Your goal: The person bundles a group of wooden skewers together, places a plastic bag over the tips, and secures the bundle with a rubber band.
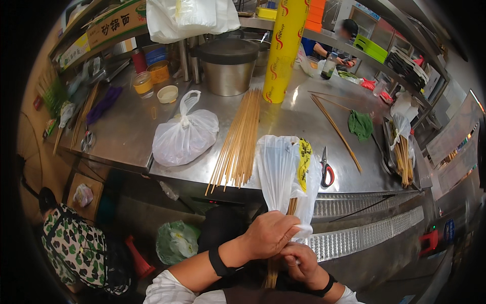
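Observation:
A white plastic bag (279,171) with a yellow printed patch covers the upper part of a bundle of thin wooden skewers (272,271), whose lower ends stick out near the person's body. My left hand (269,233) is closed around the bag and bundle. Just below it, my right hand (302,264) grips the gathered bag at the bundle. Loose bamboo skewers (241,140) lie fanned on the steel counter, left of the bag. Red-and-black scissors (326,169) rest to its right. A tied, filled white plastic bag (185,138) sits further left.
A lidded steel pot (229,70) and an upright yellow roll (283,53) stand at the back of the steel counter (288,125). At right lie a green cloth (360,124), more skewers (338,133) and a bagged skewer bundle (402,155). Other people are across the counter and at lower left.

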A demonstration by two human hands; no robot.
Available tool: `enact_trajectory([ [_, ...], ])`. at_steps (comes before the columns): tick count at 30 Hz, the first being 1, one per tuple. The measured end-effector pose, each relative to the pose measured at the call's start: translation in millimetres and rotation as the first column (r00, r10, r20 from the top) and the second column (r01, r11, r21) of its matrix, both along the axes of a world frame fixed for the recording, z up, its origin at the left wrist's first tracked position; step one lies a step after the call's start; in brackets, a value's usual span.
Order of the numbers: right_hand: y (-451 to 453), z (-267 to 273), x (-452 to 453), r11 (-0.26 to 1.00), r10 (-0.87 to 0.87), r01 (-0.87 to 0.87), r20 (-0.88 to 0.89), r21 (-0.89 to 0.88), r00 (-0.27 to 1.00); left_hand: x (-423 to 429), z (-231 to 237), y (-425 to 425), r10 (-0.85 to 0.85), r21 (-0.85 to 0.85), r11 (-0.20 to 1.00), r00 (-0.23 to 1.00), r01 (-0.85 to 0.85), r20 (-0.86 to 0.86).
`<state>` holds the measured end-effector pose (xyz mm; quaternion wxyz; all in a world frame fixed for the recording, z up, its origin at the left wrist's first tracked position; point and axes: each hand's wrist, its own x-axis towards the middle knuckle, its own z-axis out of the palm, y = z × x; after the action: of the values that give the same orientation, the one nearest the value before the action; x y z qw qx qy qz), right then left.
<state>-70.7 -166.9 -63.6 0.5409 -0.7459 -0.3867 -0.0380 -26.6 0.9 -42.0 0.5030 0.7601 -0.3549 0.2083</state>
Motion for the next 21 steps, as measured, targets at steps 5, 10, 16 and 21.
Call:
enact_trajectory([
  [5, -3, 22, -8, 0.975, 0.01, 0.015, -0.111, 0.22, 0.994, 2, 6, 7, -0.173, 0.165, 0.968, 0.978, 0.191, -0.116],
  [10, 8, 33, 2, 0.977, 0.037, -0.03, -0.03, 0.211, 0.999, -1, 11, -3, -0.175, 0.193, 0.965, 0.984, 0.176, -0.023],
  [16, 18, 43, 11, 0.979, 0.135, -0.148, 0.094, 0.142, 0.986, 5, -12, -2, -0.069, 0.258, 0.964, 0.998, 0.069, -0.008],
  [21, -1, 66, 25, 0.941, -0.329, 0.334, 0.408, 0.06, 0.852, 8, 11, 6, -0.227, 0.027, 0.968, 0.92, 0.248, -0.32],
])
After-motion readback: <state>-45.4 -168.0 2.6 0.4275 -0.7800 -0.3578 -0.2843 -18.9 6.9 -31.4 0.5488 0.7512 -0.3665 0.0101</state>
